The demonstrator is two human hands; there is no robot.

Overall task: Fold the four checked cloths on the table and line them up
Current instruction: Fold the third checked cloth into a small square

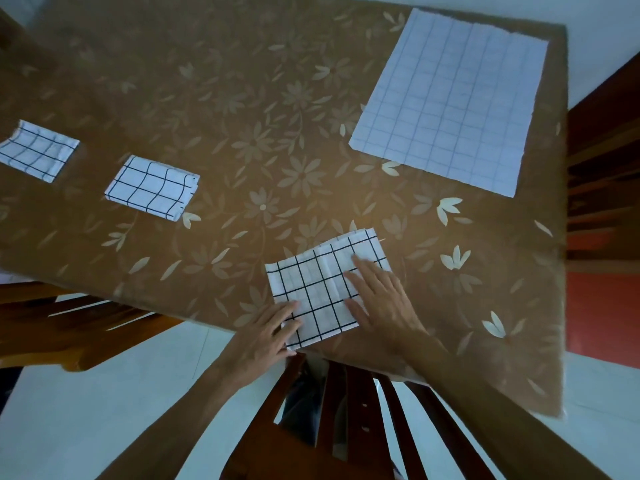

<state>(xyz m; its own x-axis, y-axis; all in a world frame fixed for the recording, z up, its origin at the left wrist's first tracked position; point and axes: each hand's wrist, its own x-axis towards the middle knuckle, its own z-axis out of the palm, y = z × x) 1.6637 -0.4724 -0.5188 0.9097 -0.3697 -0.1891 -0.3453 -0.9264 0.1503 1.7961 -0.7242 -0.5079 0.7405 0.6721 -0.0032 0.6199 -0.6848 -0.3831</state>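
Cloth in work [322, 285]: folded, at table's [242, 98] near edge, 6 o'clock; long axis runs 7 to 1 o'clock. Right hand [381, 299] flat on its right half, fingers spread, pointing to 11 o'clock. Left hand [266, 334] palm down on the near-left corner, fingers close together, no pinch visible. Two folded cloths at 9 o'clock: nearer one [152, 187], farther one [36, 150]. Unfolded cloth [450, 102] lies flat at 1 o'clock.
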